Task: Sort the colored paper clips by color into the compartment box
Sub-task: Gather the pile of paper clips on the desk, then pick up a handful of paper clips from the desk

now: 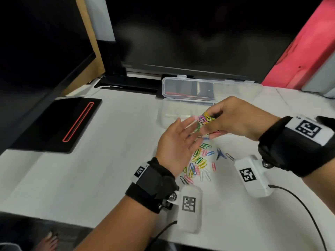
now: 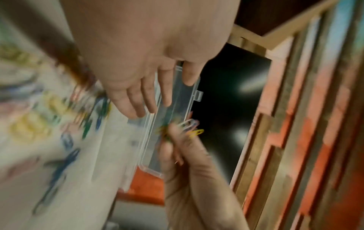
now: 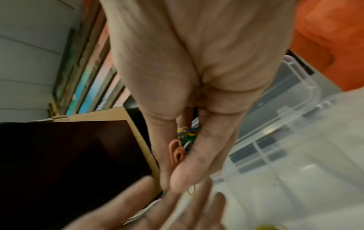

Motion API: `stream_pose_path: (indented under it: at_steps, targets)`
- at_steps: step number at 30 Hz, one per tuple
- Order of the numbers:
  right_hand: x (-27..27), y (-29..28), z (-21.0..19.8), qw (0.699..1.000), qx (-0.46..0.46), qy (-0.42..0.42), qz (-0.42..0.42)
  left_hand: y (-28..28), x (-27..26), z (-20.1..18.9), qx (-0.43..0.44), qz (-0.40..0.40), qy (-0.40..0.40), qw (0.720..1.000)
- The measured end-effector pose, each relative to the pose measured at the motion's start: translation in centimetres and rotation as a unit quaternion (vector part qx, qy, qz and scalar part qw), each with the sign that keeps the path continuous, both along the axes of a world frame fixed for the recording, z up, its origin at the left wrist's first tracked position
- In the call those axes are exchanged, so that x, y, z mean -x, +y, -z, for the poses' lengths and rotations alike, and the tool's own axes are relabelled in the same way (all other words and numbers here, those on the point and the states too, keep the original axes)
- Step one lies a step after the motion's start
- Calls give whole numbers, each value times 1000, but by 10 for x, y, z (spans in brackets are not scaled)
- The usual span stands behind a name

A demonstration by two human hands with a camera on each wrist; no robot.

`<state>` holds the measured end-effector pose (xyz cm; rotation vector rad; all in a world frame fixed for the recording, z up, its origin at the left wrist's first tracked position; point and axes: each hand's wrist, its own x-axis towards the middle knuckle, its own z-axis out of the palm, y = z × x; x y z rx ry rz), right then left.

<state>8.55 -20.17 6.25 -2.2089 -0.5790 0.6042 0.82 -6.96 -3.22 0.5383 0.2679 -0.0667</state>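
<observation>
- Barely begun, by the look of it: compartment box (image 1: 174, 113) open toward the far edge of the surface (image 1: 90, 178), lid (image 1: 190, 87) tipped back, and the compartments in view showing no clips, though the clear plastic and blur leave that uncertain.
- Right hand (image 1: 235, 118) raised in front of the box, fingers (image 1: 213, 127) curled round a mixed bunch of paper clips (image 1: 206, 119): yellow, pink, green and white tangled together, not one color.
- Left hand (image 1: 174, 149) spread beside the bunch, palm turned toward it, fingers straight and holding nothing; whether the tips touch the bunch cannot be told.
- Loose pile of clips (image 1: 199, 163) lying unsorted near the middle of the surface, below and between the two hands, all colors mixed, a dark blue one (image 1: 220, 154) at its right side.
- Left to do, as a judgement: nearly everything. Bunch in hand to be separated by color, each color dropped in its own compartment, then the same for the pile.
- Dark pad (image 1: 59, 124) with a red outline lying toward the left edge, apart from the work.
</observation>
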Motion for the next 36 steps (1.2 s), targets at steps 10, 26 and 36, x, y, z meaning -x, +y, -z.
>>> stream_pose_path:
  at_steps: [10, 26, 36]
  targets:
    - [24, 23, 11, 965, 158, -172, -123, -19, -6, 2, 203, 24, 39, 978]
    - [8, 8, 12, 958, 70, -268, -78, -1, -14, 6, 110, 40, -35, 993]
    - [7, 12, 18, 949, 108, -276, -104, 4, -21, 16, 148, 29, -15, 988]
